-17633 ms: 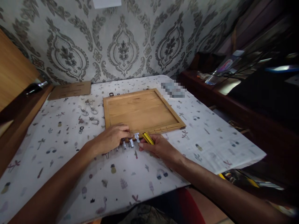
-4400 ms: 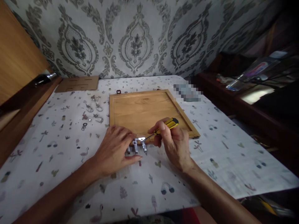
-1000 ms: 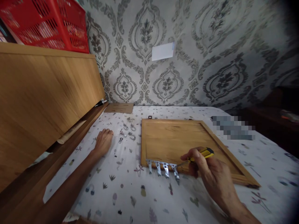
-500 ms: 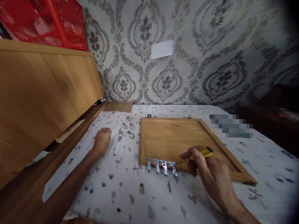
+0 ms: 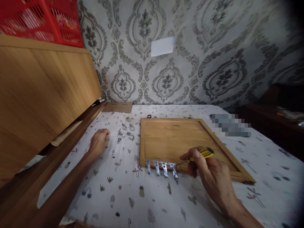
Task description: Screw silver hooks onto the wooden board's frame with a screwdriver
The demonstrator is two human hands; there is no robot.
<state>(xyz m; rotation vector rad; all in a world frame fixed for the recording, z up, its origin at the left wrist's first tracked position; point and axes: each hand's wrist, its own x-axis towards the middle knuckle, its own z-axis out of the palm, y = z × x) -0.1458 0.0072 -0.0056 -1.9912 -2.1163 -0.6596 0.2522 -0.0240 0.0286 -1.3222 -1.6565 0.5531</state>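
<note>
A wooden frame panel lies flat on the patterned tablecloth. A metal hook strip sits along its near edge. My right hand is closed round a yellow and black screwdriver, whose tip rests at the strip's right end. My left hand lies far to the left on the cloth with its fingers curled, beside several small metal hooks and rings. Whether it holds anything is hidden.
A wooden headboard rises on the left, with a red crate on top. A cardboard piece lies at the back near the wall. Dark furniture stands to the right of the table.
Some seconds ago my left hand pressed on the hook strip; it has since gone left to the loose hardware. In the last second the view drifted slightly and both hands stayed nearly still.
</note>
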